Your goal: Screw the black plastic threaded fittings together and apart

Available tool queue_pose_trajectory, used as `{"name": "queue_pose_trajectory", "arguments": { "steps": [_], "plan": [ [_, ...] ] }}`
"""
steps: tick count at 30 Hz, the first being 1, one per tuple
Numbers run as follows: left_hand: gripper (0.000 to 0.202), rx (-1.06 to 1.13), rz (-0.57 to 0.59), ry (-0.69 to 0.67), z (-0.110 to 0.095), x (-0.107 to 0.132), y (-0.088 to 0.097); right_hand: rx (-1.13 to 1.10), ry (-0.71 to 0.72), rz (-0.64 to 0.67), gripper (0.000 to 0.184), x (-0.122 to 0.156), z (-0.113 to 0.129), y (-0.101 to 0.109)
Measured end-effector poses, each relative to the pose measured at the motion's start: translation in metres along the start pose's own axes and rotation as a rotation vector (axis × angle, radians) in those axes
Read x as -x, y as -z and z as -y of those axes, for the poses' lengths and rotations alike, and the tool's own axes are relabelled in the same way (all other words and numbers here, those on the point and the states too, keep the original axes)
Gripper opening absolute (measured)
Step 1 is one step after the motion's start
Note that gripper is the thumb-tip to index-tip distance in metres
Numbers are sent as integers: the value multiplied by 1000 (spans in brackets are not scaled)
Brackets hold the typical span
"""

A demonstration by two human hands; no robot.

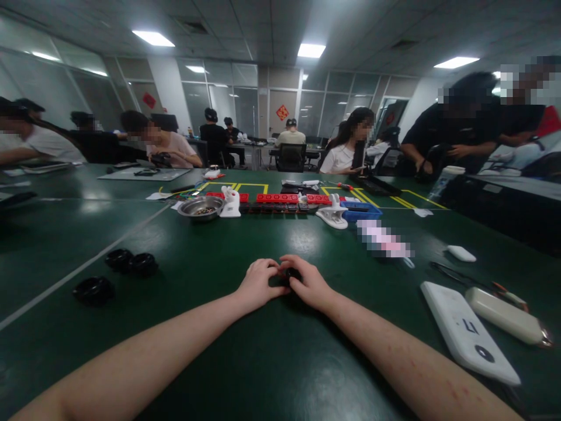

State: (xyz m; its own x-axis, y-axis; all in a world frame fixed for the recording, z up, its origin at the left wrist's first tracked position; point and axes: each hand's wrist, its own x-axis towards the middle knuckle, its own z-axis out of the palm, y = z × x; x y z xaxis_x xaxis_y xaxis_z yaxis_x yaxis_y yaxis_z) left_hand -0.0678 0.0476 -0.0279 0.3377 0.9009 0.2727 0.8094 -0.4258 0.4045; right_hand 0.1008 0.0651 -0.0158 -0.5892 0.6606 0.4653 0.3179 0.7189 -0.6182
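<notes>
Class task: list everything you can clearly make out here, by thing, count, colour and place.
table: 1, green, foreground
ring-shaped parts: 3, black, table left
dark piece: 1, black, at the hands
metal bowl: 1, silver, centre-left
clamp stands: 2, white, mid-table
slotted strips: 3 sections, red, mid-table
tray: 1, blue, mid-right
pixelated item: 1, pinkish, mid-right
small case: 1, white, right
flat device: 1, white, right foreground
rounded device: 1, cream, right
bottle: 1, translucent, far right
co-workers: at least 8, mixed clothing, background
ceiling lights: several, white, overhead
wall decorations: at least 2, red, background
left hand: 1, bare, centre
right hand: 1, bare, around dark piece
forearms: 2, bare, foreground
</notes>
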Motion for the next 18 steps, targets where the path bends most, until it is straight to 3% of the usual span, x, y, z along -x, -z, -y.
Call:
{"name": "queue_pose_trajectory", "arguments": {
  "steps": [4, 8, 12, 14, 18],
  "plan": [
    [52, -29, -23, 31, -6, 0, 0, -32, -38, -6, 49, 1, 2, -9],
    [27, -74, -40, 44, -12, 0, 2, 77, -46, -35, 56, 1, 9, -14],
    [27, -14, -30, 3, -13, 1, 5, 222, -97, -144, 44, 0, 10, -7],
    [30, 19, -19, -17, -12, 1, 6, 192, -75, -108, 35, 1, 8, -3],
    [32, 53, -4, -28, -10, 0, 6, 130, 27, -37, 42, 3, 8, -1]
  ]
}}
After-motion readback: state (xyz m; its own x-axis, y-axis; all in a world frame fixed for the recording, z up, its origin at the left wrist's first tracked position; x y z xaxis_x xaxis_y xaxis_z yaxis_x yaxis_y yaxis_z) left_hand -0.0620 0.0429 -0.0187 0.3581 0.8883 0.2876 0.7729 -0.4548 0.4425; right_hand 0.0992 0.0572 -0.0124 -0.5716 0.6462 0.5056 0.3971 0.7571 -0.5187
